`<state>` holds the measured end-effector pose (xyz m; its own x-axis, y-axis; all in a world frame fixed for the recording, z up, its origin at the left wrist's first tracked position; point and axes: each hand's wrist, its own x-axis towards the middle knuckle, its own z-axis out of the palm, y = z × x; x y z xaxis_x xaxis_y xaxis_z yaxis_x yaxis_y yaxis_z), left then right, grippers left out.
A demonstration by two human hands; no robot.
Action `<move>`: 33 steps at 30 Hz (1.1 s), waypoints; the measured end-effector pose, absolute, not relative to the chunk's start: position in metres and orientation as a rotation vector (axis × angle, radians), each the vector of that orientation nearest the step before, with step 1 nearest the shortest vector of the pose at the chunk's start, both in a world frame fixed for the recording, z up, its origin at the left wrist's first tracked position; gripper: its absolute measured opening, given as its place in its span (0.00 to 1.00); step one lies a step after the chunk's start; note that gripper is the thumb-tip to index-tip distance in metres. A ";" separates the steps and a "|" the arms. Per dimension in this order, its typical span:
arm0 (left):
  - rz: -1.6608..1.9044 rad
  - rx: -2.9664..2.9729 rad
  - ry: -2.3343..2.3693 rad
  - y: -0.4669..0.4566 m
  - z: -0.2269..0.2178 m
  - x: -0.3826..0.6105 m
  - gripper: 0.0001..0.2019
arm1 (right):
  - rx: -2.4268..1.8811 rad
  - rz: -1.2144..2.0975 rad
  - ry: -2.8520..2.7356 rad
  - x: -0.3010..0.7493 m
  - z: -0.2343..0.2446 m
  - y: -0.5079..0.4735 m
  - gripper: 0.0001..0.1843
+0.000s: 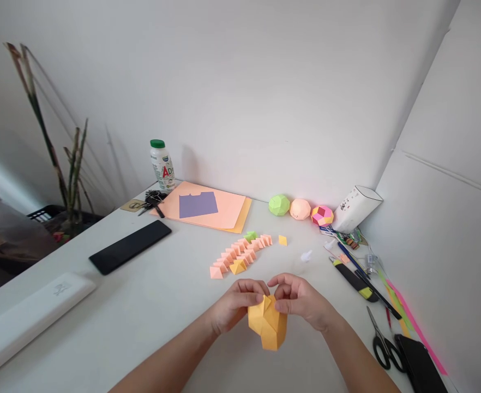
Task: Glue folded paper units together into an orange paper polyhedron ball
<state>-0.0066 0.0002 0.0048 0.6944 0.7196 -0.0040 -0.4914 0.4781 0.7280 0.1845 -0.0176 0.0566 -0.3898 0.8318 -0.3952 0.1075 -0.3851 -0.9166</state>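
Note:
Both hands meet over the near middle of the white table [150, 305]. My left hand [234, 305] and my right hand [301, 300] each pinch the top of an orange folded paper shape [268, 326], a partly built faceted ball that hangs below the fingers. Just beyond the hands lies a curved row of small folded peach paper units [240, 252], with a yellow one [238, 267] and a green one [249, 236] among them. A lone small yellow folded piece [282, 240] sits to the right of the row.
Three finished paper balls, green [279, 204], peach [300, 209] and pink-yellow [322, 215], stand by the wall beside a tipped white box [357, 208]. Paper sheets [208, 210], keys [152, 201], a bottle [162, 165] and a phone [130, 246] lie left. Scissors [383, 344], pens and a knife [353, 279] lie right.

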 end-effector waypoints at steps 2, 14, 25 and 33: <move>0.762 0.771 0.333 0.000 0.005 -0.006 0.06 | -1.308 1.817 -1.322 0.184 0.058 -0.018 0.18; 0.776 0.786 0.331 0.000 0.005 -0.006 0.06 | -1.313 1.581 -1.447 0.182 0.064 -0.023 0.09; 0.776 0.755 0.338 0.001 0.006 -0.006 0.06 | -1.334 1.508 -1.520 0.183 0.062 -0.023 0.06; 0.767 0.761 0.327 -0.001 0.006 -0.006 0.06 | -1.347 1.487 -1.533 0.182 0.060 -0.023 0.07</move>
<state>-0.0057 -0.0008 0.0065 0.6882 0.7255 0.0005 -0.5023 0.4759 0.7219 0.1817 -0.0233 0.0595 -0.2991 0.9286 -0.2196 0.2477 -0.1467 -0.9577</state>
